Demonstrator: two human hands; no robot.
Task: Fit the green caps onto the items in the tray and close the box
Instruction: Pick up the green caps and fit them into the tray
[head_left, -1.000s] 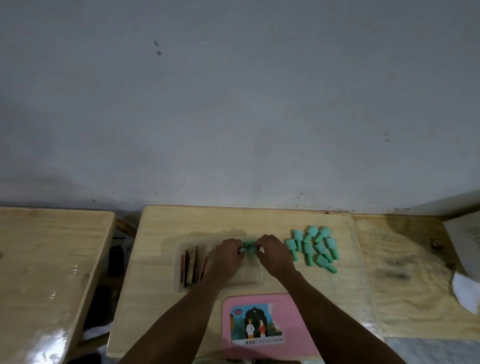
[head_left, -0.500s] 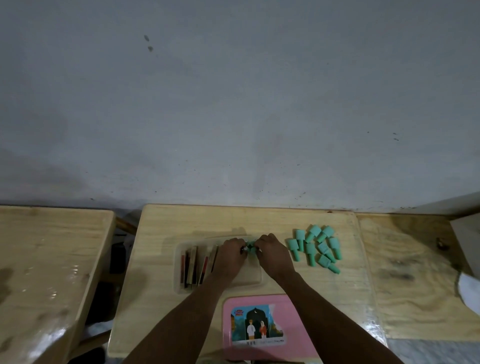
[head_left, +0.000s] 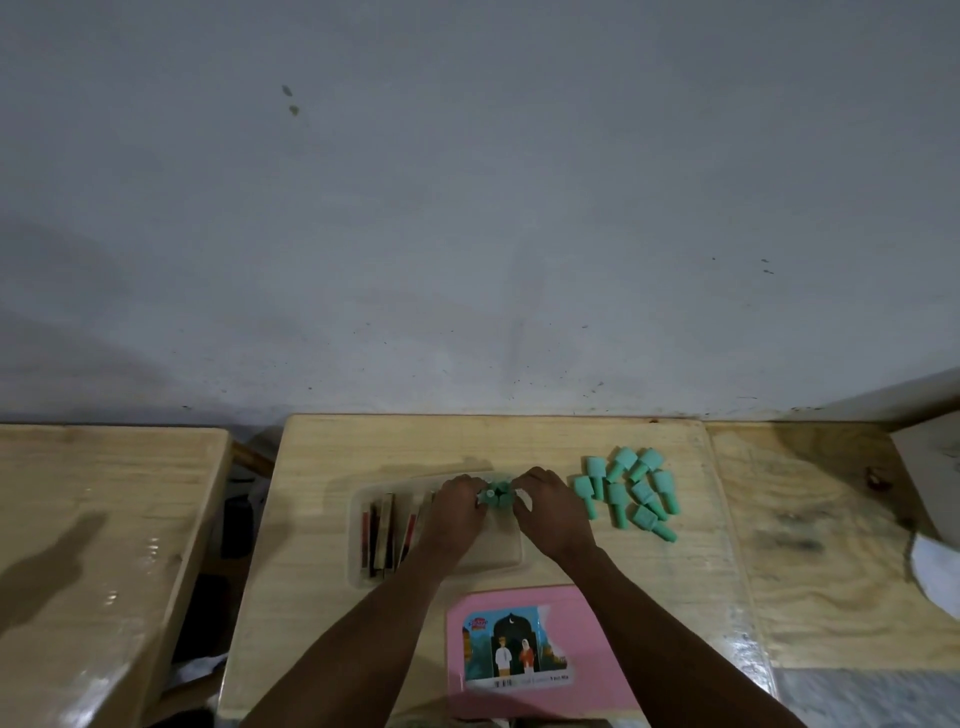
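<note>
Head view: left hand (head_left: 457, 506) and right hand (head_left: 545, 506) pinching a green cap (head_left: 497, 494) over the tray (head_left: 358, 571), capping step underway. Next: grab from loose caps (head_left: 628, 493) at right on worktop (head_left: 311, 571).

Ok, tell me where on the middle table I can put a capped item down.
Bare wood lies left of the clear tray, along the far edge behind the hands, and near the right edge beyond the loose green caps. The middle is crowded: tray, both hands on a green cap, and the pink box lid in front.

Wooden table (head_left: 322, 467) with tray (head_left: 356, 519), green caps (head_left: 631, 488), pink box (head_left: 597, 649).
</note>
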